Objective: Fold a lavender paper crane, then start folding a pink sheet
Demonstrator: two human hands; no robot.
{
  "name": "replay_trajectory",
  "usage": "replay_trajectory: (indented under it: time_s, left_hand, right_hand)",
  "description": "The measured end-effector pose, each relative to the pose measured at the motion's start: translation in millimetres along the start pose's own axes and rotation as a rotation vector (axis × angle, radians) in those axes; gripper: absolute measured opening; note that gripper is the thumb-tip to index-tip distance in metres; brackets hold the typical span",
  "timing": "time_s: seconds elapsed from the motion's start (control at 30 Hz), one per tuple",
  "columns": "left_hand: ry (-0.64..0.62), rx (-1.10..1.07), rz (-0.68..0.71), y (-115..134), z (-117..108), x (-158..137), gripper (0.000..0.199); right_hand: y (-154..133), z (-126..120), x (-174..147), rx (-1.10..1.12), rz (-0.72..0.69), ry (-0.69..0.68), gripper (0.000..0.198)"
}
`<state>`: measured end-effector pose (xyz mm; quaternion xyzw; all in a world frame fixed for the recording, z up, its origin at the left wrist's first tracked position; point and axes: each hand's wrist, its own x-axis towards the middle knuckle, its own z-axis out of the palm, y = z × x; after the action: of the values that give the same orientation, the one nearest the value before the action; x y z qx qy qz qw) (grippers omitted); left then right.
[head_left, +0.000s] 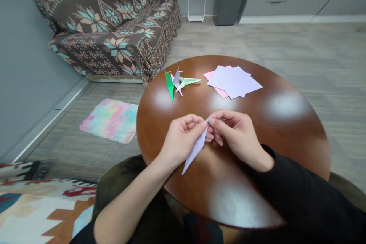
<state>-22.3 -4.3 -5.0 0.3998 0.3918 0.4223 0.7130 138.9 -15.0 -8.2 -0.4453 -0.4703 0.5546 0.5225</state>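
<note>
"Doing what just now?"

"Working, apparently, a crease at the tip of a lavender folded paper (pixel 195 150). Pinched near that tip by the left hand (pixel 183 134), thumb on top; gripped right at the point by thumb and forefinger of the right hand (pixel 239 132). Slanting from the fingertips nearer and leftward, over the table (pixel 283 133)."

"Calling for what next?"

"Probably a steady left pinch and a small press from the right, point uncrumpled."

"Anything in the way?"

"No obstacle visible right beside the fingers; crease itself hidden under them, though. Beyond, to the left: green bird (pixel 169 87), lavender bird (pixel 176 79), pale green bird (pixel 188 81), bunched. Beyond, to the right: lavender sheets (pixel 232 82) overlapping a pink sheet (pixel 222 93)."
</note>
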Motion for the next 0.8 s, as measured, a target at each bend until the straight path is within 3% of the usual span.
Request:
replay_trajectory:
  time_s: [0.67, 0.8]
  left_hand:
    - [0.061, 0.163, 0.104, 2.0, 8.5, -3.0, 0.027]
    - [0.069, 0.116, 0.080, 0.1, 9.1, -3.9, 0.024]
  right_hand:
    - [2.3, 5.2, -1.5, 0.034, 0.001, 0.074, 0.024]
    - [-0.2, -2.0, 5.6, 0.120, -0.078, 0.225, 0.018]
